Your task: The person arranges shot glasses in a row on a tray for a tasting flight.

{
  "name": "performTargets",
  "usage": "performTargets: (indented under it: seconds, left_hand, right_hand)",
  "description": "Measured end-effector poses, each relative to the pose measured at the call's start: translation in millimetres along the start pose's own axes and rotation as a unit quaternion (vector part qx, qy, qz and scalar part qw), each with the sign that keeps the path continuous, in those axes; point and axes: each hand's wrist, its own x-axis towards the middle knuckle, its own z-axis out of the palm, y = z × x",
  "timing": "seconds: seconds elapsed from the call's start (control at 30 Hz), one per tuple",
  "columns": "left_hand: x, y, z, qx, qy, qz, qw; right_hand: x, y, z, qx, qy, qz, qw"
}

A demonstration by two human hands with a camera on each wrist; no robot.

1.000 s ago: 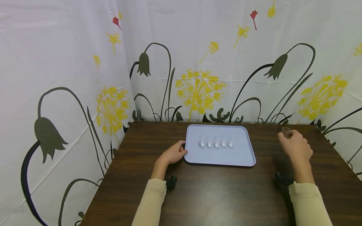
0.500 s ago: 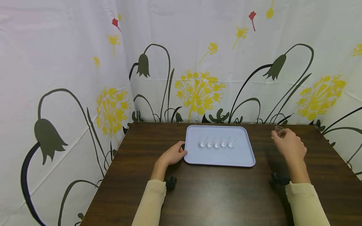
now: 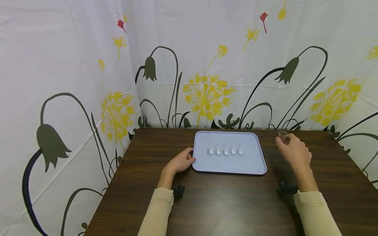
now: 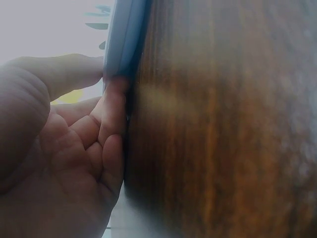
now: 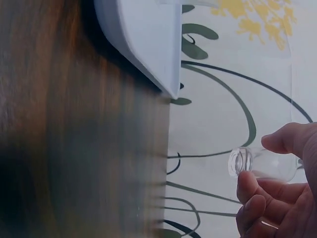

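A pale blue rectangular tray (image 3: 230,166) lies on the table with several small clear shot glasses (image 3: 226,150) in a row on it. My left hand (image 3: 180,161) pinches the tray's left rim; in the left wrist view the thumb is on one side of the rim (image 4: 123,44) and fingers on the other. Right of the tray, my right hand (image 3: 296,152) holds another clear shot glass (image 3: 282,135) above the table. The right wrist view shows its thick base (image 5: 239,162) pointing at the tabletop, apart from it, between thumb and fingers.
The dark wood-grain table (image 3: 224,203) reaches back to a white curtain (image 3: 206,26) printed with flowers. A black band with a small device (image 3: 178,191) sits on the left wrist, and a similar one (image 3: 287,188) on the right.
My right hand has moved left toward the tray, carrying the shot glass. My left hand, the tray and the row of glasses have stayed in place.
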Motion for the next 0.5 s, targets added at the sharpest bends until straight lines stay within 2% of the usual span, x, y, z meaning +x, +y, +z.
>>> performTargets:
  seconds: [0.23,0.5]
  left_hand:
    - [0.4,0.0,-0.2,-0.001,0.001,0.002,1.0]
    - [0.9,-1.2,0.3,0.004,-0.001,-0.005,1.0]
  right_hand:
    - [-0.6,-4,8,-0.004,-0.011,-0.014,0.9998]
    - [0.5,-10,21,-0.009,-0.023,-0.054,0.9982]
